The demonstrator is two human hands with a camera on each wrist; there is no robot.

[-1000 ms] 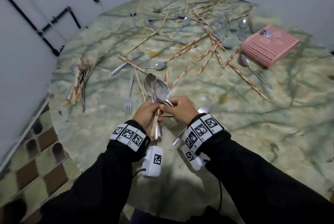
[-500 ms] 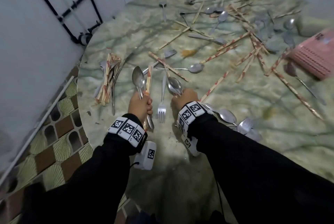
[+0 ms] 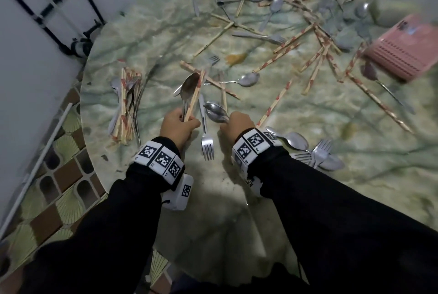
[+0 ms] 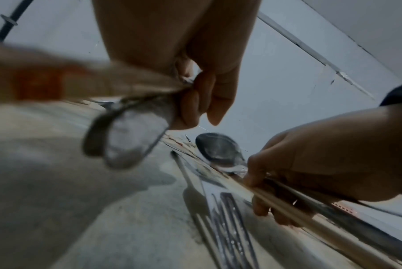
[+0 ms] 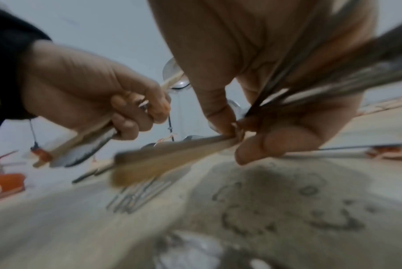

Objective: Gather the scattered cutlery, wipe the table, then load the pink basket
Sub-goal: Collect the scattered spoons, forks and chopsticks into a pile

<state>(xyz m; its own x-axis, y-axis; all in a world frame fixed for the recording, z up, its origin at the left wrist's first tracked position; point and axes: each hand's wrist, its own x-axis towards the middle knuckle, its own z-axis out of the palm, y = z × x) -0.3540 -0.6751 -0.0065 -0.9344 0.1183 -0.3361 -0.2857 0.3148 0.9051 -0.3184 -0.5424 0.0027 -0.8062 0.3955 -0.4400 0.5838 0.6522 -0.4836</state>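
Observation:
My left hand grips a spoon and a red-marked chopstick, both pointing up and away over the table. My right hand grips several spoons together with a chopstick. In the left wrist view the left hand curls round the blurred handles, and the right hand holds its bundle low over the table. A fork lies flat between the two hands. The pink basket lies at the far right.
A gathered pile of chopsticks and cutlery lies near the table's left edge. A heap of spoons and forks sits right of my right wrist. Loose chopsticks and spoons litter the marble table. A yellow stain marks the middle.
The hands, joined on one bundle a second ago, have parted: the left keeps a spoon and chopstick, the right the other spoons. My view has swung left.

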